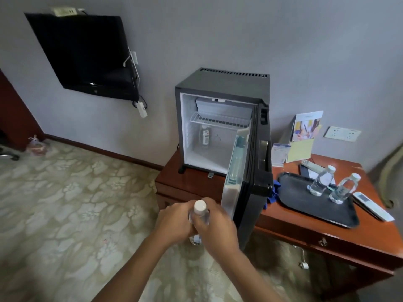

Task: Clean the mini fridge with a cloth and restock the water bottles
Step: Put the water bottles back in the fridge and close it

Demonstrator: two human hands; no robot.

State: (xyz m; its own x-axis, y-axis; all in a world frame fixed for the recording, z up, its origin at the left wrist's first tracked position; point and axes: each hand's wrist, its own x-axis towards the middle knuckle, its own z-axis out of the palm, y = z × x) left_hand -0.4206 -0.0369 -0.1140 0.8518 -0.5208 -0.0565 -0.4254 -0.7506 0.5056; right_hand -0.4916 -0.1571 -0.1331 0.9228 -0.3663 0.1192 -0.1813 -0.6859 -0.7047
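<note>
A person stood before a wooden bench (327, 232) that carried a small black mini fridge (222, 83) on its left end, door (246, 182) swung open toward the viewer. Both hands met low in the view, in front of the door's free edge. The left hand (172, 223) and right hand (216, 227) were each curled around one clear water bottle (199, 214), so each hand's grip was closed on that bottle. It stood roughly upright, long axis vertical, white cap on top and its base showing below the hands.

The fridge's open cavity lay ahead of the hands and slightly right, above them. Another bottle (205, 136) already stood inside on the floor of the cavity, under a wire shelf (218, 120). The door shelf (234, 162) faced left, just beyond the right hand, which was the nearer one to it. Judging by this, the held bottle would need to travel forward and up, kept upright, to reach either spot.

On the bench's right half lay a black tray (305, 205) with two more bottles (322, 182) standing near its far right corner. A blue cloth (272, 195) lay between the tray and the door. A remote control (373, 209) lay at the right edge.
</note>
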